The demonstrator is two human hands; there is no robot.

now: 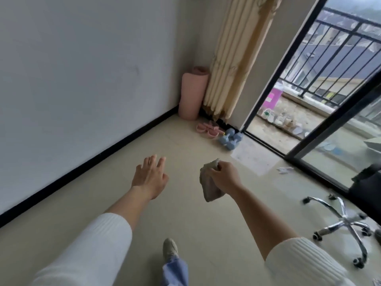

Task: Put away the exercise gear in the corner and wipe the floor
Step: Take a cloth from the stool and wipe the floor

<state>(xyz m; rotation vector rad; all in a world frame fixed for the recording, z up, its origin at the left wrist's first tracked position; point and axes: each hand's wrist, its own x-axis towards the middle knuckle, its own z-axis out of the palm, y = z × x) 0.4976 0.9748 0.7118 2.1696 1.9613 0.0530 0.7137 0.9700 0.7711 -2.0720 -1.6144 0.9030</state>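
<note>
A rolled pink mat point(191, 96) stands upright in the far corner against the wall. Beside it on the floor lie pink handle-like pieces point(208, 129) and two light blue dumbbells point(230, 138). My right hand point(223, 176) is shut on a grey-brown cloth point(208, 186) that hangs below it, above the beige floor point(144, 213). My left hand point(150, 176) is stretched forward, palm down, fingers spread, holding nothing. Both hands are well short of the corner.
A beige curtain point(233, 58) hangs next to the mat. An open sliding glass door point(329, 124) leads to a balcony with railing. A chrome office chair base point(346, 223) stands at the right. White paper scraps point(284, 169) lie near the door track. My foot point(170, 247) is below.
</note>
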